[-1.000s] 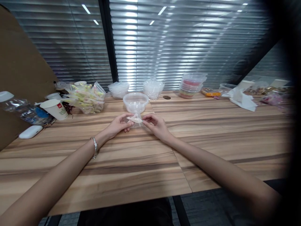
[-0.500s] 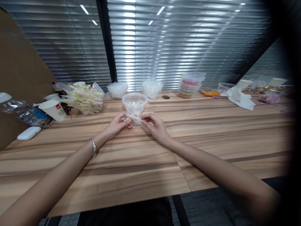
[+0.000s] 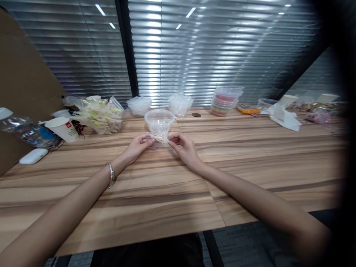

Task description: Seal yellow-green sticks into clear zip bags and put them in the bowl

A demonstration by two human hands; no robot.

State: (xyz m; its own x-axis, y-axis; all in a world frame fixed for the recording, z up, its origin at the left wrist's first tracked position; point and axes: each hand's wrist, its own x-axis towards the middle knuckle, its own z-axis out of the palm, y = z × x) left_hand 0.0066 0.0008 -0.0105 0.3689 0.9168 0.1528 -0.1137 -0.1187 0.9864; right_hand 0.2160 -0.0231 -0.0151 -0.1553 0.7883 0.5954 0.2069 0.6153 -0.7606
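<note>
Between my hands, just above the wooden table (image 3: 178, 193), is a small clear plastic packet (image 3: 160, 139) with something pale inside that I cannot make out. My left hand (image 3: 137, 147) pinches its left end between thumb and fingers. Its right end is pinched by my right hand (image 3: 183, 149). Directly behind the packet stands a round clear plastic bowl (image 3: 159, 118), its near lower part partly hidden by the packet.
A bag of yellow-and-pink wrapped pieces (image 3: 101, 116), a tipped paper cup (image 3: 63, 129), a plastic bottle (image 3: 27, 131) and a white case (image 3: 33, 156) lie left. Stacked bowls (image 3: 180, 104) and containers with coloured contents (image 3: 225, 101) line the back; a crumpled tissue (image 3: 285, 115) lies right.
The packet has been pulled straighter between my hands, and my left fingers have shifted slightly away from its middle. My right hand stays nearly in place.
</note>
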